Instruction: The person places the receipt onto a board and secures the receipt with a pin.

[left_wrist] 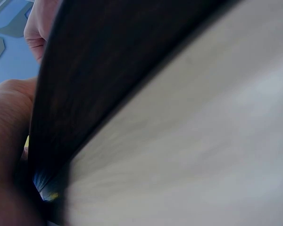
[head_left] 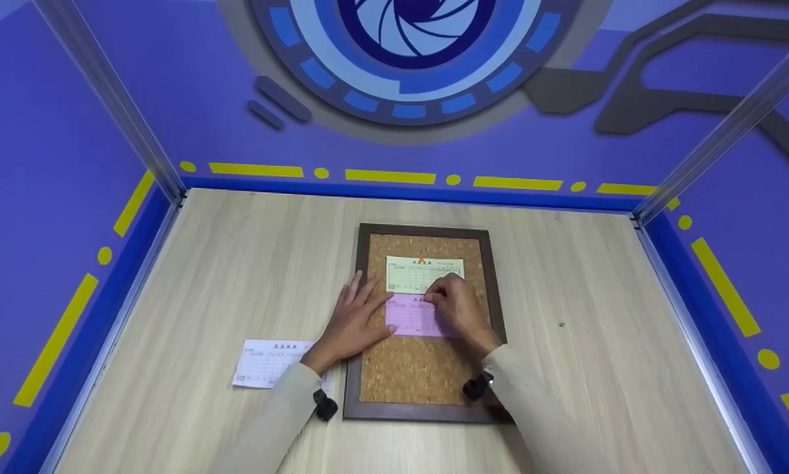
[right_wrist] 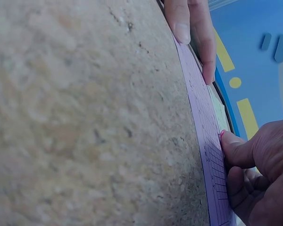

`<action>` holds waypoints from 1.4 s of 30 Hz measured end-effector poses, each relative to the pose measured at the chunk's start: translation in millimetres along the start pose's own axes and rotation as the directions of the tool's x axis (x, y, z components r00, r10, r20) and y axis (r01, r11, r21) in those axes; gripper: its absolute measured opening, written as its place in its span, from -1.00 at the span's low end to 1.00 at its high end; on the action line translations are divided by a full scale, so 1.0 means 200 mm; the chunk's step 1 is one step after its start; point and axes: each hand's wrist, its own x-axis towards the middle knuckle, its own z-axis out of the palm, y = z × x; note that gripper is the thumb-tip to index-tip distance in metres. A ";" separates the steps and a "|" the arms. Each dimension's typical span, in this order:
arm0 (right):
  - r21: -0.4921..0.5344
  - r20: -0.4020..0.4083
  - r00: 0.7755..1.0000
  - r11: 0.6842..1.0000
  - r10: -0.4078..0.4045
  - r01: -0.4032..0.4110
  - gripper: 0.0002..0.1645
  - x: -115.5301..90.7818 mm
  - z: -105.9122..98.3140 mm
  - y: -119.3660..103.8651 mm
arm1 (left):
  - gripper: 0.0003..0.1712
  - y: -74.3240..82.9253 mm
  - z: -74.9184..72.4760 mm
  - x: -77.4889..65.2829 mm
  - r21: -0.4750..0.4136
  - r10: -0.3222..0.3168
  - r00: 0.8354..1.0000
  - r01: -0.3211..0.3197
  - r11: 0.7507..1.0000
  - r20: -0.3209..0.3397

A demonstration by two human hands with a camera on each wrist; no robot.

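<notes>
A brown-framed cork board lies on the table. My left hand spreads over its left side, thumb and fingertip at the left edge of a pink printed slip. With thumb and fingers, my right hand pinches a small pinkish-red push pin at the pink slip's upper edge. Just above is a pale green slip, with an orange pin at its top. In the left wrist view the dark frame blocks most of the work.
A white printed slip lies on the table left of the board, partly under the left forearm. A small dark object is on the table to the right. Blue panel walls enclose the table's back and sides.
</notes>
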 end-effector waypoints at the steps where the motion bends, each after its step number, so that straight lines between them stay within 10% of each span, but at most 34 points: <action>1: -0.001 0.004 1.000 1.000 0.005 -0.005 -0.83 0.00 0.00 0.00 | -0.18 0.00 0.00 0.00 -0.003 0.000 1.000 0.000 1.000 0.001; 21: -0.014 0.030 0.999 0.999 0.036 -0.035 -0.85 0.01 -0.01 -0.01 | -0.19 0.03 -0.02 -0.01 -0.004 -0.001 1.000 0.001 1.000 -0.003; 42: 0.077 -0.006 0.986 0.983 -0.168 0.168 -0.90 -0.04 0.01 0.09 | -0.22 0.04 -0.04 -0.01 0.018 0.007 1.000 -0.007 1.000 0.017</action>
